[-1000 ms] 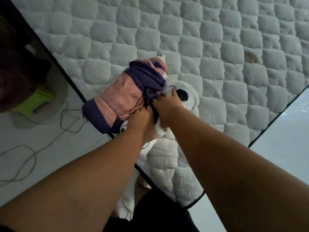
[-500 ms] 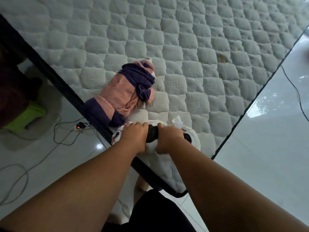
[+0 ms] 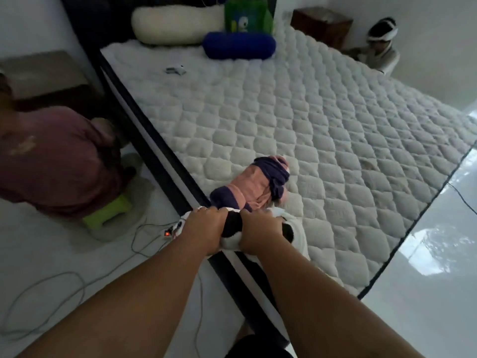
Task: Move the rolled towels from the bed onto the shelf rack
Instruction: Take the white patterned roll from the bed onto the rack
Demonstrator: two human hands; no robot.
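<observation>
White-and-black rolled towel [image 3: 233, 226] is sitting at the near left edge of the mattress [image 3: 322, 120], partly overhanging the dark border. I cannot tell whether it is resting there or lifted.

Left hand [image 3: 204, 228] is gripping the roll's left part and right hand [image 3: 259, 232] is gripping just beside it, with a black patch of towel showing between them. Fingers of both hands are curling over the top of the roll, lying close together. Thumbs are hidden.

Pink-and-purple rolled towel [image 3: 258, 187] is lying on the mattress just beyond the hands, close against the held roll, with neither hand on it.

At the mattress's far end a blue bolster [image 3: 238, 45] is lying in front of a white bolster [image 3: 175, 25] and a green cushion [image 3: 247, 15]. A small white object [image 3: 176, 70] is lying near them.

Off the mattress's left side a person in a maroon top [image 3: 51, 161] is bending over, with a green stool [image 3: 108, 211] and loose cables [image 3: 51, 280] on the floor beside them. Past the far right corner another person [image 3: 382, 47] is sitting near a wooden cabinet [image 3: 322, 24].
</observation>
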